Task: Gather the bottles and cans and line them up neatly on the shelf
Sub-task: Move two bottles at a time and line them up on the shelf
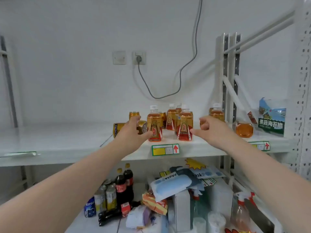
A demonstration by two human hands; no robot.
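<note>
Several amber drink bottles with white caps and gold cans stand bunched on the white shelf (202,148). My left hand (131,132) reaches over a can lying on its side (117,129), fingers stretched, thumb touching the front left bottle (154,126). My right hand (207,128) hovers just right of the front right bottle (185,126), thumb pointing at it, fingers half curled, holding nothing. More bottles (171,117) and upright cans (134,114) stand behind. One bottle (217,113) stands at the back right, and another bottle (244,130) lies on its side further right.
A blue-green snack bag (271,118) leans at the shelf's right end beside the perforated upright (304,98). A price label (165,149) hangs on the front edge. The lower shelf holds cola bottles (124,184), cans, mask packs (173,185) and a spray bottle (240,211).
</note>
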